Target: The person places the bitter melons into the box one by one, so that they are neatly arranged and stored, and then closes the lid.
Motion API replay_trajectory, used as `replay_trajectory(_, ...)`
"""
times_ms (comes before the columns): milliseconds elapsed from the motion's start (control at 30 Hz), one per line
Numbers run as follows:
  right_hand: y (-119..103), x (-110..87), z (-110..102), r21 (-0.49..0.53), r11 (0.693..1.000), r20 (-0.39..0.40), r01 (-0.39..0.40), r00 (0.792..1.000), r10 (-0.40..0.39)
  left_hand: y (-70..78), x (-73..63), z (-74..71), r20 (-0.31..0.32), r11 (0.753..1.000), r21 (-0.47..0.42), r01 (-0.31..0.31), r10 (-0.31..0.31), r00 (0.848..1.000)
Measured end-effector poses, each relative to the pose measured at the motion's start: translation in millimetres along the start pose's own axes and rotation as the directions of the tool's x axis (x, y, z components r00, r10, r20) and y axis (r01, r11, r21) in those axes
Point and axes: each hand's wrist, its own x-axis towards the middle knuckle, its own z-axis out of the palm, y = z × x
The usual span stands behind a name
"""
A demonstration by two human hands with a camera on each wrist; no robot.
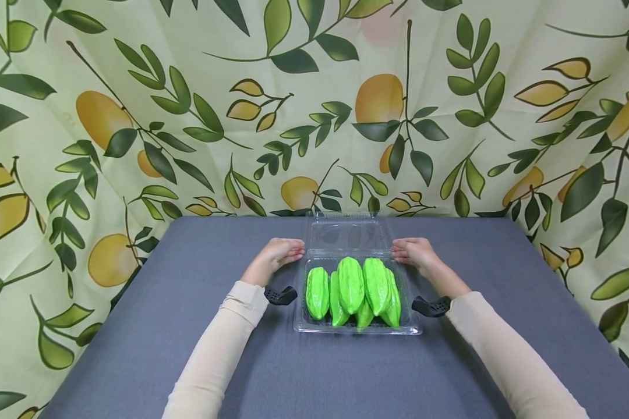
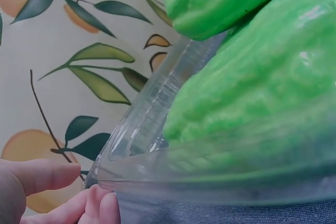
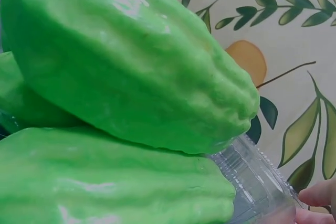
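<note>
A clear plastic hinged container (image 1: 357,330) lies on the table with its lid (image 1: 348,235) folded back away from the person. Several bright green, ribbed, pod-shaped fruits (image 1: 350,286) fill its base, some stacked on others. At the left side near the hinge, my left hand (image 1: 281,252) reaches in with extended fingers. Its fingertips (image 2: 108,205) are right at the container's corner, the thumb raised apart from them. My right hand (image 1: 415,254) mirrors this on the right, with fingertips (image 3: 314,216) close against the clear edge. Neither hand holds a fruit.
A grey cloth-covered table (image 1: 152,337) extends around the container. Behind it and along both sides hangs a cloth backdrop (image 1: 314,116) printed with leaves and orange fruit. Black wrist devices (image 1: 280,295) sit near both sleeve cuffs.
</note>
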Motion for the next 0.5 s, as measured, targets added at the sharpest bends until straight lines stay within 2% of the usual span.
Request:
replay_trajectory(267, 0.5, 2.4, 0.0, 0.056, 0.998, -0.01, -0.004, 1.0, 0.004, 0.8, 4.8, 4.9, -0.004, 1.0, 0.001, 0.01, -0.01, 1.0)
replay_trajectory(500, -1.5, 2.3, 0.6, 0.049, 0.999, -0.018, -0.001, 1.0, 0.002, 1.5, 6.5, 6.4, -0.013, 1.0, 0.007, 0.003, -0.003, 1.0)
